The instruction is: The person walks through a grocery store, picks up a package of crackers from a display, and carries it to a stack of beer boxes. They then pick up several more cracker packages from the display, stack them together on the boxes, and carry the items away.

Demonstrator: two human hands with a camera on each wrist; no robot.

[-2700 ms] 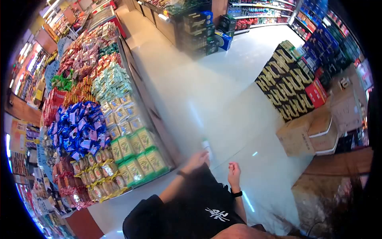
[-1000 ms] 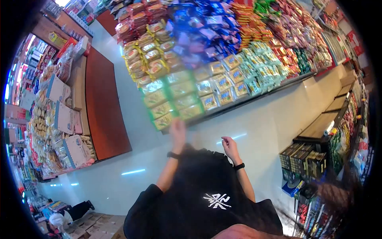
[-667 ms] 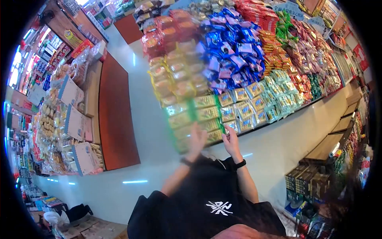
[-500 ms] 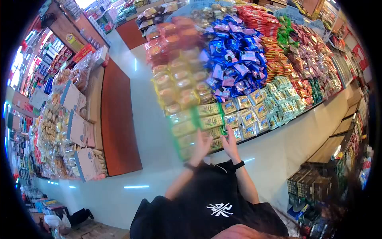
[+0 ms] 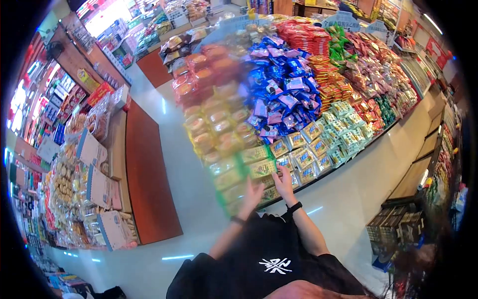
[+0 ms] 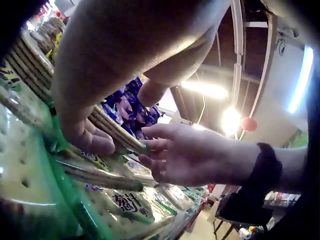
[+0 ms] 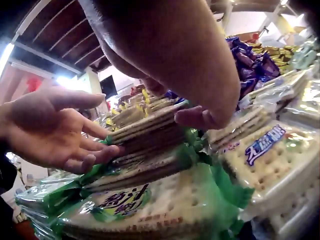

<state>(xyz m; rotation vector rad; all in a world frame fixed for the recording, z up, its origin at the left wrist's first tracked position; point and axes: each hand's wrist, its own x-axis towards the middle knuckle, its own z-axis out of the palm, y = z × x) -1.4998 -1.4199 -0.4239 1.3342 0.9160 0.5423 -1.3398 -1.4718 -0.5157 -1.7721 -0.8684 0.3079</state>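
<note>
In the head view, my left hand [image 5: 253,193] and right hand [image 5: 285,183] work at the near edge of a snack display, over stacked cracker packets with green ends. The right wrist view has one cracker packet [image 7: 150,127] raised at a tilt above another cracker packet [image 7: 150,200]. My left hand [image 7: 55,127] meets one end of the raised packet with extended fingers, its thumb raised apart from it. At the other end, my right hand [image 6: 200,155] pinches the packet's edge in the left wrist view. Parts of the fingers behind the packet are hidden.
Blue-wrapped snacks [image 5: 286,94], yellow-edged round pastries [image 5: 219,122] and white cracker packs [image 5: 303,157] crowd the display. Across the aisle on the left stands a second red-sided counter [image 5: 147,174]. Dark boxes [image 5: 396,224] are stacked at the right.
The view has turned from the aisle to the display's corner. Both hands have come from over the floor to the green-ended cracker packets, and the right hand has taken hold of one packet's end.
</note>
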